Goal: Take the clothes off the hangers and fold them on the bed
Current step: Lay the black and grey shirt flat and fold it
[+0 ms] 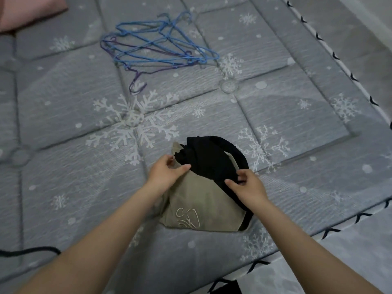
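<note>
A folded beige garment (197, 202) with pale embroidery lies on the grey snowflake bed cover (84, 166) near the front edge. A black garment (207, 158) is draped across its far half, with a black band running down its right side. My left hand (167, 172) pinches the beige cloth's far left edge between thumb and fingers. My right hand (248, 185) pinches the black band on the right. A pile of bare blue and purple wire hangers (154, 47) lies further back on the bed.
A pink pillow (27, 11) sits at the far left corner. The bed's stitched edge (339, 62) runs down the right side and along the front. A black cord (29, 251) lies at the lower left. A dark item (227, 287) shows below the bed's front edge.
</note>
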A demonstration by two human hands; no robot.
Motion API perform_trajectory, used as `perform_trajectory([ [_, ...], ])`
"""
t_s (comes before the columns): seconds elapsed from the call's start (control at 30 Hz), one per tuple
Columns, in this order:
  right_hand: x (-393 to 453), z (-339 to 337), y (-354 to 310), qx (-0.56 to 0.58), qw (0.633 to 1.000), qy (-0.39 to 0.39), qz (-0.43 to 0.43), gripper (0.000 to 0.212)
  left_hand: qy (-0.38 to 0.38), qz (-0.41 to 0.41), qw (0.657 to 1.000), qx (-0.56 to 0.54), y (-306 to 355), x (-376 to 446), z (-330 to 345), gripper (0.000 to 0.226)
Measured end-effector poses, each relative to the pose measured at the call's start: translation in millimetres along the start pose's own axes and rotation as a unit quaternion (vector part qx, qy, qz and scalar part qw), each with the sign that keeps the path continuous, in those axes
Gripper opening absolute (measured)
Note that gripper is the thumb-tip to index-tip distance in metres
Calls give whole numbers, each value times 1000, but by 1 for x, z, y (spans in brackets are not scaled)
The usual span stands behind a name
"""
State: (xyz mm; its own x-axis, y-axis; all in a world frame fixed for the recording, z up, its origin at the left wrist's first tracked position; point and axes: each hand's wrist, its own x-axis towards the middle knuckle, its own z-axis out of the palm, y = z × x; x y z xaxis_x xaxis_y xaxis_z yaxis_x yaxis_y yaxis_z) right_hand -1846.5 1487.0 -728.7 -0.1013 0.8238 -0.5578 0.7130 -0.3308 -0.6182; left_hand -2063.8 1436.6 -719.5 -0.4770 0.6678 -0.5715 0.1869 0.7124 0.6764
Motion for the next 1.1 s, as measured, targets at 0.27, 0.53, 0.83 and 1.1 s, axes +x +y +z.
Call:
perform_trajectory([
  [0.27, 31, -8, -2, 28, 989, 11, -142, 26, 78, 85, 990, 79, 8, 25, 7, 13],
  [0.53, 59, -19, -24, 67, 978, 54, -189, 14, 148, 78, 986, 3, 15, 43, 12, 17],
  [0.83, 88, -9, -13, -126, 982, 70, -118, 50, 179, -54, 982, -26, 10, 66, 30, 57],
  [1.1, 87, -12, -46, -94, 983, -158, -1, 72, -68, -174, 981, -60, 27, 73, -2, 60],
])
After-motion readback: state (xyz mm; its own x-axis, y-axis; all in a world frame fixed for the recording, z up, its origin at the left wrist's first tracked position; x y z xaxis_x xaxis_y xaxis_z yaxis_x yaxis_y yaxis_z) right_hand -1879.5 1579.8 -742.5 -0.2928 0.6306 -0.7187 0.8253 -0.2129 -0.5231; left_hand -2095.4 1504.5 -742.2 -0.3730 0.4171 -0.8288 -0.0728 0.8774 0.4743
